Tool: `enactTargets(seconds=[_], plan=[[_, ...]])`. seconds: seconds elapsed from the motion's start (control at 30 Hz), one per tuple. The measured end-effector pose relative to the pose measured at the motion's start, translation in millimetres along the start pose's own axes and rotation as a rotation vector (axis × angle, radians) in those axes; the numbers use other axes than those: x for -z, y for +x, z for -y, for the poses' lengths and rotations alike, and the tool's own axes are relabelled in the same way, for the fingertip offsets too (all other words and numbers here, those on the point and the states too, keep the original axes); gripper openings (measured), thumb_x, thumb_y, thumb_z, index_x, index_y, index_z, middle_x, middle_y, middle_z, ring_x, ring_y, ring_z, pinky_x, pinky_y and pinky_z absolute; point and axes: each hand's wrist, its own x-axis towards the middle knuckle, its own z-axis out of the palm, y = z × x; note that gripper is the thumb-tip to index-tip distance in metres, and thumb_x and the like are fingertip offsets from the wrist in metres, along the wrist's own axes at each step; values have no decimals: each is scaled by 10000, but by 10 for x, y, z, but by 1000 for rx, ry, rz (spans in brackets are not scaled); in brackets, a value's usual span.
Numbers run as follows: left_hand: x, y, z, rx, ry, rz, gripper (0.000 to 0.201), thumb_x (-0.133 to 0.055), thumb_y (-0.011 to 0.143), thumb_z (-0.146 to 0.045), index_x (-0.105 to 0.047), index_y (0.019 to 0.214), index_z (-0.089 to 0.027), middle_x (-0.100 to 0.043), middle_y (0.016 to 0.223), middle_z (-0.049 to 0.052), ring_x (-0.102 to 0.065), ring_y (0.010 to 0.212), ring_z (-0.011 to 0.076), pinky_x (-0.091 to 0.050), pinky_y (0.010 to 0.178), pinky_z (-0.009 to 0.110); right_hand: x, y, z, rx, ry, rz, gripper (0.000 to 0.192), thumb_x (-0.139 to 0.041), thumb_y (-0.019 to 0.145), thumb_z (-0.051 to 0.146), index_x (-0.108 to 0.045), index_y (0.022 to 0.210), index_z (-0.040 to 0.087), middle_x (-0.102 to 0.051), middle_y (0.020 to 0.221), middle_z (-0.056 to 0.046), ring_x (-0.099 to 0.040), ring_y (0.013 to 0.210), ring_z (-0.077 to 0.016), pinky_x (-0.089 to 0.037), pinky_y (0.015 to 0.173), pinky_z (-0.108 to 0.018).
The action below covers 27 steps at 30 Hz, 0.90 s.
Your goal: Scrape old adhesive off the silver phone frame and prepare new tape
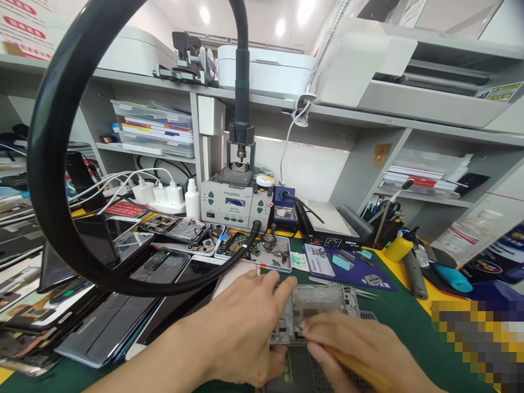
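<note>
An opened phone frame point(323, 297), a grey metal housing with its inside bare, lies on the green mat in front of me. My left hand point(245, 322) grips its left end, thumb at the near edge and fingers over the far side. Low over the near half of the frame is my right hand point(360, 349), its fingers pinched round a slim tool with a yellowish handle point(356, 368). The tool's tip is close to the frame's inner surface, but it is blurred and partly hidden by the fingers. Tweezers point(364, 293) lie just beyond the frame.
A thick black hose point(45, 164) loops across the left from the soldering station point(227, 202). Stacked phones point(135, 300) crowd the left side. Behind the frame stands a parts tray point(282, 267) with circuit boards. A yellow bottle point(398, 248) and screwdriver handles are at right.
</note>
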Motion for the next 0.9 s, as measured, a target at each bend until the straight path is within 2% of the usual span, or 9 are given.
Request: enactTargets(seconds=[0.13,0.23,0.3,0.4,0.5,0.7,0.9], plan=[[56,-5,-6,3,-20,52,774,-627,786,-313,-442,1487,-39,-633,1207,191,-629,1091,391,-522,983,525,31,61,31,-368,227,74,182,-523,984,198,-687,932,255,-763,840,-8,-747,756,-191,-590,604,-244],[19,-11,9,6,-38,22,728,-627,781,-307,-484,1449,-55,-635,1200,185,-628,1097,399,-524,966,536,-3,81,6,-522,315,168,216,-528,996,300,-701,882,240,-722,755,-6,-712,687,-196,-574,598,-281],[-32,-12,22,0,-39,-20,685,-630,773,-305,-521,1407,-71,-635,1197,179,-626,1100,401,-523,956,538,-19,82,-24,-570,347,207,238,-523,1002,348,-707,911,228,-709,757,-12,-696,685,-199,-568,626,-303],[-78,-8,36,-6,-41,-51,653,-635,768,-301,-535,1379,-92,-632,1210,172,-625,1111,395,-515,965,532,-18,80,-45,-621,388,238,267,-512,1006,392,-700,930,219,-696,759,-20,-690,709,-208,-562,645,-321],[-56,-3,40,-3,-44,-16,638,-624,779,-306,-532,1374,-96,-630,1221,177,-626,1121,396,-512,971,529,-6,81,-33,-633,411,275,269,-504,1005,398,-692,938,217,-689,751,-25,-686,721,-220,-554,623,-326],[44,5,9,7,-42,38,627,-616,788,-291,-533,1372,-78,-627,1234,194,-613,1154,413,-515,978,541,-17,72,-11,-551,367,262,227,-514,993,341,-698,928,223,-704,804,-31,-683,706,-212,-550,595,-319],[71,13,-2,12,-30,46,646,-628,783,-288,-526,1387,-81,-637,1191,179,-638,1076,391,-538,938,527,-5,73,-5,-524,305,270,225,-501,995,319,-700,947,225,-719,854,-40,-680,710,-210,-552,626,-339]])
